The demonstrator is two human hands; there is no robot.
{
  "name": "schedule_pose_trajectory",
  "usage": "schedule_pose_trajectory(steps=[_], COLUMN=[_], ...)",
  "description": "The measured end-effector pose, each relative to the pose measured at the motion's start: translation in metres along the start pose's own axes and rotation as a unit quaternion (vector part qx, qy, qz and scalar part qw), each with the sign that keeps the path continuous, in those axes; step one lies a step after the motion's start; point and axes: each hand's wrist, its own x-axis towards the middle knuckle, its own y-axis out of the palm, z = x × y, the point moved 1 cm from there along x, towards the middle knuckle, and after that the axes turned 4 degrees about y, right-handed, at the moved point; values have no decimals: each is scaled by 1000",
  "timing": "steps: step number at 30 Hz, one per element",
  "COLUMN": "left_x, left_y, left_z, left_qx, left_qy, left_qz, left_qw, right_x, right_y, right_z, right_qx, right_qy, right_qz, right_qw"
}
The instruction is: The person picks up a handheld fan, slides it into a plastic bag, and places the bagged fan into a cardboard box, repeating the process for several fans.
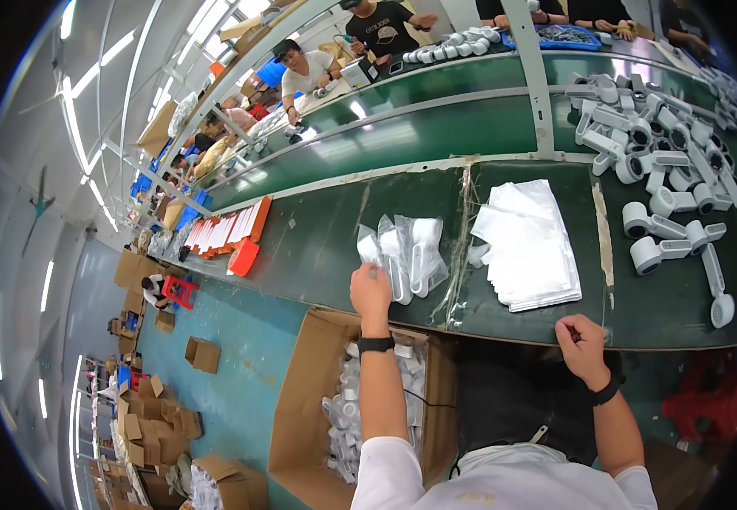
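Note:
Three white round-headed devices with handles, each in a clear plastic bag [420,259], lie side by side on the dark green bench. My left hand [371,291] is closed at the near end of the leftmost bagged device [371,245], its fingertips pinching the plastic. At the bench's front edge, my right hand [582,347] is curled into a loose fist, with nothing showing in it. Between and beyond my hands lies a stack of flat white plastic bags [528,246]. A large heap of unbagged white devices [649,136] covers the right side, several lying loose nearer me.
Below the bench at left, an open cardboard box [300,416] holds many bagged devices. Orange trays with white strips [228,228] and a red-orange tape roll [243,257] sit farther left. A metal post [532,76] rises behind the bench. Co-workers sit across the green conveyor [436,132].

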Motion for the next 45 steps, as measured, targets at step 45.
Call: schedule_pose_trajectory(steps=[45], left_x=[-9], left_y=[6], left_z=[-51], left_qx=[53], left_qy=[-113], left_qz=[120], left_qw=[985], right_x=[-1], right_y=[4], right_z=[-47], right_qx=[-75], right_qy=[-6], right_qz=[35], right_qw=[997])
